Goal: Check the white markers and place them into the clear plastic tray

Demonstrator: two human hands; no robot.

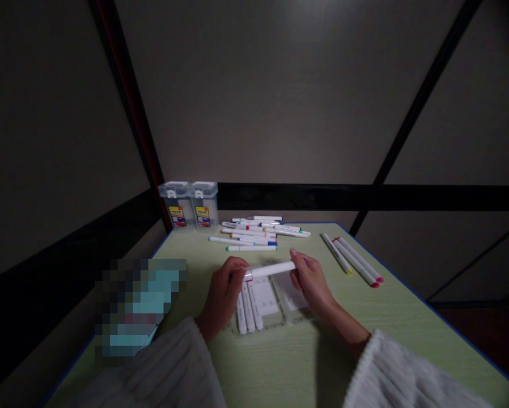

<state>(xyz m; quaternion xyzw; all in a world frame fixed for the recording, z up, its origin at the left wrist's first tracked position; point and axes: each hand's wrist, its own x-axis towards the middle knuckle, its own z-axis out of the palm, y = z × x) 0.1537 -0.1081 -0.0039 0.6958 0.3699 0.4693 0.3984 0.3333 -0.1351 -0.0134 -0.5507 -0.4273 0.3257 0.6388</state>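
"What do you see nearest?"

"From my end, two fluffy grey sleeves (403, 374) over the pale green surface (271, 368). At near left lies a teal object (163, 303), too pixelated for me to identify."

"And mid-scene?"

"I see a clear case (283, 314) lying open, with three white pens (249, 309) side by side in its left half."

"What is being held?"

"A white marker (274, 268), above the far part of the case. I see the left hand (227, 292) pinching its left end, fingers closed by the grey band. The right hand (314, 283) grips the right end, thumb on top."

"Farther off?"

"On the right, three markers (356, 260) with yellow, red and pink ends. Beyond the hands, a loose heap of markers (252, 247). At far left, two clear lidded boxes (204, 212) stand upright, side by side, before the wall (280, 113)."
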